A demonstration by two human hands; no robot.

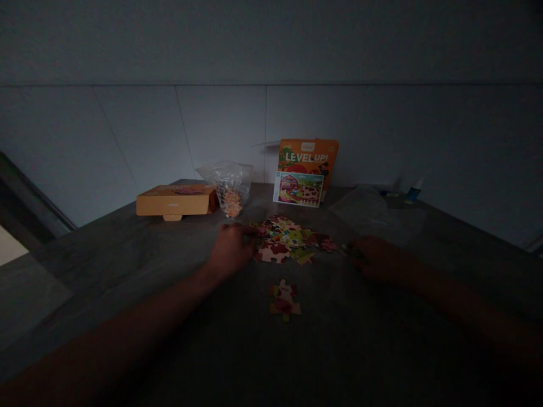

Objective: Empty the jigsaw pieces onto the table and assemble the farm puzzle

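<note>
My left hand (231,249) rests at the left edge of a loose heap of jigsaw puzzle pieces (288,240), its fingertips on or among the pieces. My right hand (375,259) lies to the right of the heap, its fingertips at a small pale object (350,250), perhaps a puzzle piece. The dim light hides whether either hand grips anything. Nearer to me, between my hands, lies a small joined cluster of puzzle pieces (284,299) with pink and cream patches.
On the dark grey table (127,249), a shut orange box (176,202) and a transparent bag of pieces (229,187) stand at the back left. A "LEVEL UP!" puzzle box (307,161) leans on the wall behind a farm picture card (298,189). Crumpled transparent plastic (360,209) and a small bottle (413,192) lie right.
</note>
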